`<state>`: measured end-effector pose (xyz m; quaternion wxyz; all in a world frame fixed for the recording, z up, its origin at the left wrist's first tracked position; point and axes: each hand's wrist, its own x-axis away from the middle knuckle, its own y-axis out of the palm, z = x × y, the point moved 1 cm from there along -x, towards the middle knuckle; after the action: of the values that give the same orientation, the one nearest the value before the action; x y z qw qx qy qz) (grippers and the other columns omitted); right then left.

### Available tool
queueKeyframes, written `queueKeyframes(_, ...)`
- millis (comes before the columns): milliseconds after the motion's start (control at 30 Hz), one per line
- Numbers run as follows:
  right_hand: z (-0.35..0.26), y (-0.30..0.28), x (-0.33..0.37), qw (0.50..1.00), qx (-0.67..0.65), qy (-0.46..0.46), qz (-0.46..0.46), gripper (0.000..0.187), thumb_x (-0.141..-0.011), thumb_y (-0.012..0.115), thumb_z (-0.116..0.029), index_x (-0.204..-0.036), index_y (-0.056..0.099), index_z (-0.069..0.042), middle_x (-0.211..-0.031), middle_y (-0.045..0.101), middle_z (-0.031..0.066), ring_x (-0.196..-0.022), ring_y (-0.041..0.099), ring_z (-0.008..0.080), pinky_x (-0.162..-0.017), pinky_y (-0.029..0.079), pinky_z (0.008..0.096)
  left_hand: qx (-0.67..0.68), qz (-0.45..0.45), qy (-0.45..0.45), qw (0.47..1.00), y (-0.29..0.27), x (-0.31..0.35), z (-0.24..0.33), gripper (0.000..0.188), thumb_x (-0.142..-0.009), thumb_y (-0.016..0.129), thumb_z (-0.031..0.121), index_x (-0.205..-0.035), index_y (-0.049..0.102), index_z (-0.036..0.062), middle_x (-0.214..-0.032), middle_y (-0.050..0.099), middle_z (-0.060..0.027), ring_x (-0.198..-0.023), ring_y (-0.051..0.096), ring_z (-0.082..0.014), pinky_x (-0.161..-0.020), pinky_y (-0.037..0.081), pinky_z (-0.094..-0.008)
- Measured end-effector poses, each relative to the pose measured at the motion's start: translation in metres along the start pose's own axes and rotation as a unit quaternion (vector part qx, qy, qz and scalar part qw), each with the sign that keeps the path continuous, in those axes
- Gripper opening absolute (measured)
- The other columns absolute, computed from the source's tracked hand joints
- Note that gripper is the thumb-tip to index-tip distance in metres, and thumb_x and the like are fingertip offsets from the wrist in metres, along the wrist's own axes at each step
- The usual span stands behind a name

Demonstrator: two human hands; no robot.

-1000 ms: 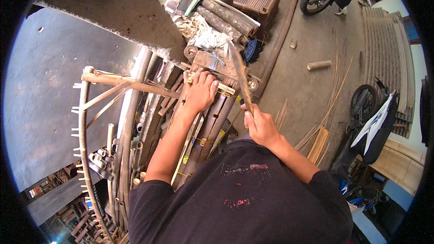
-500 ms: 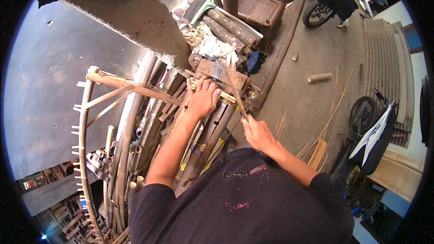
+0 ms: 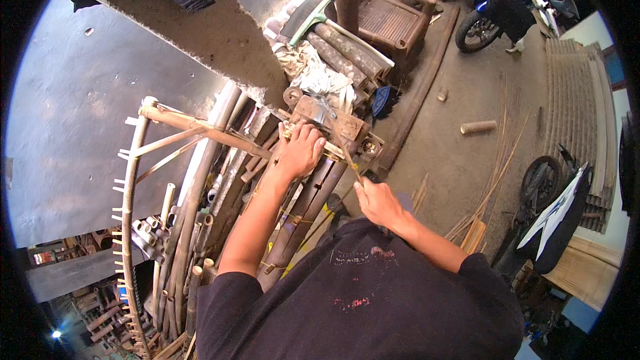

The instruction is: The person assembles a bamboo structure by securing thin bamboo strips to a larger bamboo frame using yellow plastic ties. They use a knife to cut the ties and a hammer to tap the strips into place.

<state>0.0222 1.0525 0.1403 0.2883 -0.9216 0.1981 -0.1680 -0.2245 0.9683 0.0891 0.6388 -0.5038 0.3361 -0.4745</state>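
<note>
My left hand (image 3: pixel 301 149) lies over a pale split piece of bamboo (image 3: pixel 331 147), its fingers curled down on it at the near edge of a wooden block (image 3: pixel 337 117). In my right hand (image 3: pixel 380 201) is the slim brown handle of a long-handled knife (image 3: pixel 349 159), slanting away to the left. Its far end is blurred near the block, with a grey blade-like shape there. Beneath my hands, dark bamboo poles (image 3: pixel 309 207) run back toward my body. A cut bamboo end (image 3: pixel 371 146) with pale shavings inside sits just right of the block.
A bamboo rack with pegs (image 3: pixel 127 190) stands left, beside upright poles (image 3: pixel 177 247). Beyond the block are a white cloth (image 3: pixel 313 73) and a green-edged tool (image 3: pixel 312 20). On the floor right lie a short bamboo piece (image 3: pixel 478 127) and thin strips (image 3: pixel 497 167); motorcycles (image 3: pixel 480 30) stand farther off.
The whole view has shifted slightly, so the surroundings sit a little lower and farther right. My right hand and the knife handle have drawn slightly nearer my body; the left hand stays on the bamboo.
</note>
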Motion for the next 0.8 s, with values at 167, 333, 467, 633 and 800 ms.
queueKeyframes(167, 0.025, 0.006, -0.006, 0.996, 0.077, -0.016, -0.028, 0.032, -0.104, 0.049, -0.025, -0.089, 0.057, 0.003, -0.067, 0.059, 0.0292, -0.069, 0.062, 0.0503, -0.062, 0.048, 0.0557, -0.011, -0.004, -0.006, 1.000, -0.003, -0.005, 0.000, 0.034, -0.107, 0.038, 0.039, -0.118, 0.058, 0.0131, -0.136, 0.052, -0.0078, -0.144, 0.035, -0.0311, -0.113, 0.009, -0.0762)
queueKeyframes(333, 0.007, -0.008, 0.006, 1.000, -0.009, 0.002, 0.004, 0.035, -0.104, 0.049, -0.025, -0.084, 0.055, 0.004, -0.070, 0.059, 0.0314, -0.072, 0.061, 0.0518, -0.065, 0.047, 0.0577, 0.009, -0.019, -0.010, 1.000, -0.008, -0.001, 0.007, 0.034, -0.107, 0.038, 0.039, -0.119, 0.059, 0.0151, -0.135, 0.052, -0.0065, -0.144, 0.035, -0.0295, -0.113, 0.007, -0.0762)
queueKeyframes(467, 0.018, -0.007, 0.002, 0.999, 0.036, -0.006, 0.001, 0.034, -0.103, 0.050, -0.024, -0.083, 0.054, 0.003, -0.066, 0.058, 0.0285, -0.067, 0.061, 0.0496, -0.060, 0.047, 0.0551, -0.002, -0.007, -0.003, 1.000, -0.005, -0.001, 0.009, 0.033, -0.107, 0.038, 0.038, -0.118, 0.059, 0.0150, -0.136, 0.052, -0.0061, -0.145, 0.033, -0.0293, -0.113, 0.007, -0.0761)
queueKeyframes(633, 0.025, -0.042, -0.020, 0.998, -0.043, 0.010, 0.052, 0.034, -0.103, 0.050, -0.026, -0.085, 0.055, 0.003, -0.068, 0.059, 0.0315, -0.068, 0.062, 0.0509, -0.062, 0.047, 0.0586, 0.025, 0.011, -0.022, 0.999, -0.006, 0.000, 0.011, 0.031, -0.106, 0.041, 0.037, -0.119, 0.060, 0.0156, -0.136, 0.052, -0.0057, -0.145, 0.033, -0.0282, -0.114, 0.007, -0.0753)
queueKeyframes(800, 0.074, -0.090, -0.092, 0.987, 0.121, 0.011, 0.101, 0.041, -0.101, 0.045, -0.028, -0.124, 0.055, 0.005, -0.076, 0.066, 0.0292, -0.075, 0.066, 0.0504, -0.073, 0.053, 0.0589, 0.055, 0.149, -0.109, 0.981, -0.011, 0.017, 0.030, 0.037, -0.102, 0.054, 0.028, -0.135, 0.058, 0.0144, -0.148, 0.051, -0.0081, -0.143, 0.040, -0.0304, -0.119, 0.017, -0.0627)
